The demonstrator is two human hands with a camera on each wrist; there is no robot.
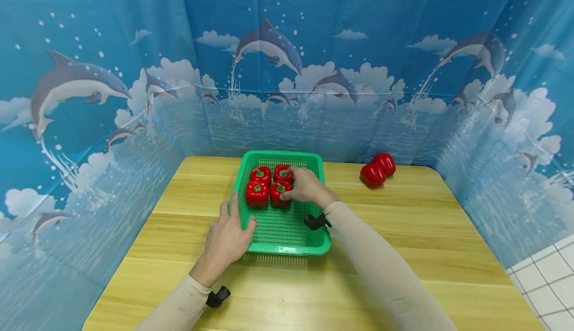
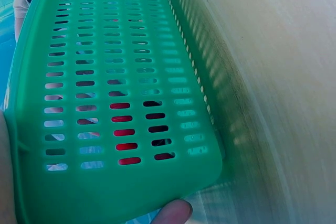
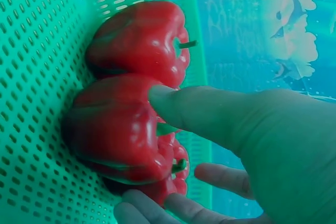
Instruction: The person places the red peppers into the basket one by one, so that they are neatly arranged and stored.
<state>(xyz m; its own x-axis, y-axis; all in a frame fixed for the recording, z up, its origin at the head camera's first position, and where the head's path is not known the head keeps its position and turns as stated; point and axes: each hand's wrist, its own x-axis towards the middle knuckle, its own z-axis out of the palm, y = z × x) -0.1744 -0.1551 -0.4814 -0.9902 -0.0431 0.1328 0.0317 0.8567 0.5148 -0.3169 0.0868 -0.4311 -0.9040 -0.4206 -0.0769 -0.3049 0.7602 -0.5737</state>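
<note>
In the head view, a green plastic basket [image 1: 287,249] stands on the table with several red bell peppers in its far half. My right hand [image 1: 309,187] reaches in over the right rim and holds the front right bell pepper [image 1: 277,202]. Its thumb [image 3: 173,103] lies on that pepper's top in the right wrist view, the other fingers along the far side. Touching it are the front left bell pepper [image 1: 257,196] and the back right one [image 1: 281,171]. My left hand [image 1: 227,239], fingers extended, rests at the basket's left rim.
Two more red bell peppers [image 1: 373,175] lie together near the table's far right edge. The wooden table [image 1: 403,231] is bordered by a blue dolphin-print curtain [image 1: 287,121] behind and at both sides. A black wrist camera [image 1: 316,221] on my right wrist hangs over the basket.
</note>
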